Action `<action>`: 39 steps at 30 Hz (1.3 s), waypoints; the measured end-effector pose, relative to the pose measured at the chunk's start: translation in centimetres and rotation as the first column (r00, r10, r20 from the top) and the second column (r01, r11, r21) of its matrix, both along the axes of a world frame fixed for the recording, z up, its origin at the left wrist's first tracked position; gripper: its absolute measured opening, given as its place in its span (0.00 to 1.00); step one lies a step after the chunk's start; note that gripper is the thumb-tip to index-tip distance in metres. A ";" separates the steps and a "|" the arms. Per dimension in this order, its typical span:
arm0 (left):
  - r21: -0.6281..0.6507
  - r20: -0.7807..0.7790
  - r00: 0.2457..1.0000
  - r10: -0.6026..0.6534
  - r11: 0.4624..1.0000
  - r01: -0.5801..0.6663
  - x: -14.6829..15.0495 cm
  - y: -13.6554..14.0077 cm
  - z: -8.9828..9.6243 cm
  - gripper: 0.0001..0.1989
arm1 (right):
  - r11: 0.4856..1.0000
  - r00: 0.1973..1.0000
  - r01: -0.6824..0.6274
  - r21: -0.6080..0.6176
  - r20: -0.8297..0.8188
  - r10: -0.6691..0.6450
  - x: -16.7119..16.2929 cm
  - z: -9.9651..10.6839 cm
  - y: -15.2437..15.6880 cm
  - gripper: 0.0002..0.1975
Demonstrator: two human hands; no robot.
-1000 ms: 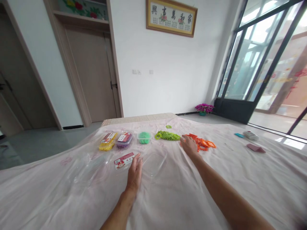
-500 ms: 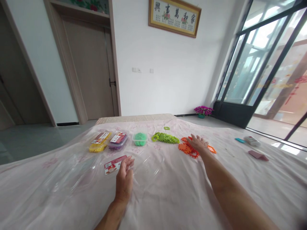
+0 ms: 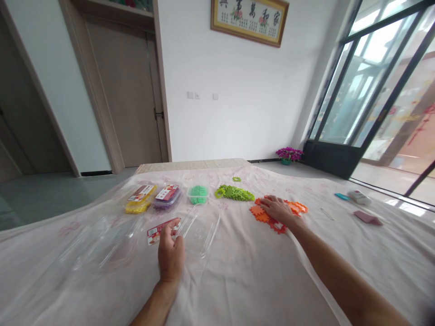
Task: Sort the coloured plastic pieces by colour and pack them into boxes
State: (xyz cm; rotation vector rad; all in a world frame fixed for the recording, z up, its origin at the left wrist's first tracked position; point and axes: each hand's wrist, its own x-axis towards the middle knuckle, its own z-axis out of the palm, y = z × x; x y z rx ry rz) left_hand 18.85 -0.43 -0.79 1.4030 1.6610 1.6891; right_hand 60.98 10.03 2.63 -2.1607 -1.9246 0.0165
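Observation:
My left hand (image 3: 171,251) grips the left edge of a clear plastic container (image 3: 200,233) between thumb and fingers. Under its fingertips lies a red-and-white label card (image 3: 154,232). On the right, my right hand (image 3: 279,211) rests with outstretched fingers over a loose pile of orange toothed plastic pieces (image 3: 260,214), partly covering them. A heap of lime-green pieces (image 3: 238,193) lies just left of that pile, with one green ring (image 3: 236,179) behind it. Mint-green pieces (image 3: 198,194) fill an uncovered clear box.
Boxes of yellow pieces (image 3: 137,206) and purple pieces (image 3: 166,199) stand at the back left. Clear plastic shells (image 3: 102,249) lie at left. On the right are a pink folded item (image 3: 368,218), a white packet (image 3: 359,197) and a blue item (image 3: 341,196). A pale cloth (image 3: 244,280) covers the surface.
My left hand has shifted slightly left, and the clear container by it now sits at a different angle. My right hand has drawn a little nearer, and the orange pieces have shifted under it.

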 end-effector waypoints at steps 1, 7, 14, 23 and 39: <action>-0.001 0.001 1.000 0.000 1.000 0.000 0.0 0.0 0.0 0.21 | 0.999 0.999 -0.048 0.024 -0.021 0.049 -0.7 -0.2 -1.1 0.21; 0.008 0.008 1.000 -0.002 1.000 0.002 0.0 -0.1 0.2 0.20 | 0.947 0.932 -0.314 0.072 -0.164 0.322 -2.0 0.3 -4.7 0.23; 0.007 0.008 1.000 -0.016 1.000 0.016 0.0 0.1 0.1 0.19 | 0.876 0.884 0.468 0.121 -0.065 -0.463 7.1 -0.1 -0.9 0.29; -0.001 0.065 0.997 -0.032 0.999 0.032 0.1 0.2 0.2 0.15 | 0.978 0.975 0.201 -0.053 -0.086 -0.205 5.7 -1.5 0.6 0.28; 0.081 0.047 0.995 0.089 0.992 -0.092 -1.2 0.1 0.9 0.14 | 0.882 0.733 -0.395 0.258 -0.489 0.472 -10.8 -2.1 -5.8 0.17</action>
